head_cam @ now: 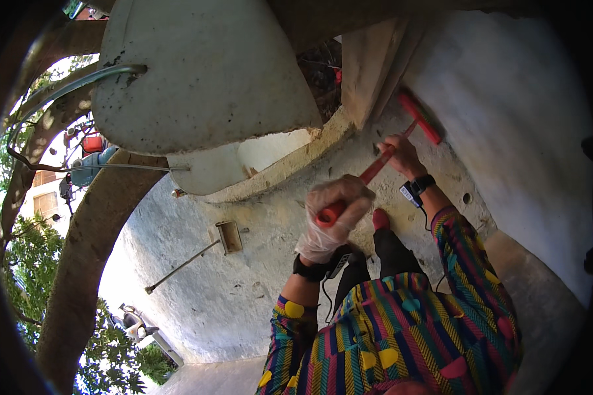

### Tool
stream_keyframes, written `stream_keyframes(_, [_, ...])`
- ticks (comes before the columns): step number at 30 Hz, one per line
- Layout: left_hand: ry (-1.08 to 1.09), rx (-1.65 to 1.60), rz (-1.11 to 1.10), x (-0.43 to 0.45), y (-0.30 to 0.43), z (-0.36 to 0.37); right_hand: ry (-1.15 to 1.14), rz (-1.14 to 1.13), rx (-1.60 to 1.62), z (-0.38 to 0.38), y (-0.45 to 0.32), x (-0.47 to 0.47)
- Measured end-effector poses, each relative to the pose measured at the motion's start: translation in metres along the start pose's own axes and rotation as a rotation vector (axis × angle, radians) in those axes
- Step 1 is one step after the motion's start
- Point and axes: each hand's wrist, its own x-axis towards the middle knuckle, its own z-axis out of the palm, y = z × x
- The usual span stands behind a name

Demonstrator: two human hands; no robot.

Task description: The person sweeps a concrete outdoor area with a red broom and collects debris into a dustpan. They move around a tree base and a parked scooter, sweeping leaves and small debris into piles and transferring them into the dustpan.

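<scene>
My left hand (335, 217), in a clear plastic glove, grips the top end of a red broom handle (374, 169). Further down the same handle, my right hand (402, 154) is closed around it. The handle slants away from me toward the upper right. Its red broom head (420, 117) is down at the floor, close beside a pale wall (514, 128). Leaves or small bits of debris lie on the worn concrete floor (276, 247). To my left on that floor is a dustpan (230, 237) with a long thin handle.
A large whitish slab (202, 74) with a metal pipe (99, 74) hangs at upper left, above a raised curb (281, 170). A thick curved trunk (89, 247) stands at left. A small round hole (468, 198) lies near the wall. A scooter (134, 323) is parked beyond the floor's edge.
</scene>
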Motion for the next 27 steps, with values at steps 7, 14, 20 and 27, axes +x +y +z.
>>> stream_keyframes(7, [0.061,0.062,0.152,-0.034,0.054,-0.015,-0.197,-0.181,-0.012,-0.021,-0.041,-0.038])
stream_keyframes(14, [-0.144,0.069,0.199,-0.036,0.011,-0.008,0.038,-0.063,0.044,-0.02,-0.017,-0.037])
stream_keyframes(20, [-0.04,-0.004,0.017,-0.049,-0.026,-0.002,-0.166,-0.172,0.12,0.025,0.023,-0.021])
stream_keyframes(27, [0.066,0.053,-0.116,-0.115,0.003,-0.007,-0.371,-0.381,0.036,0.056,0.018,-0.059])
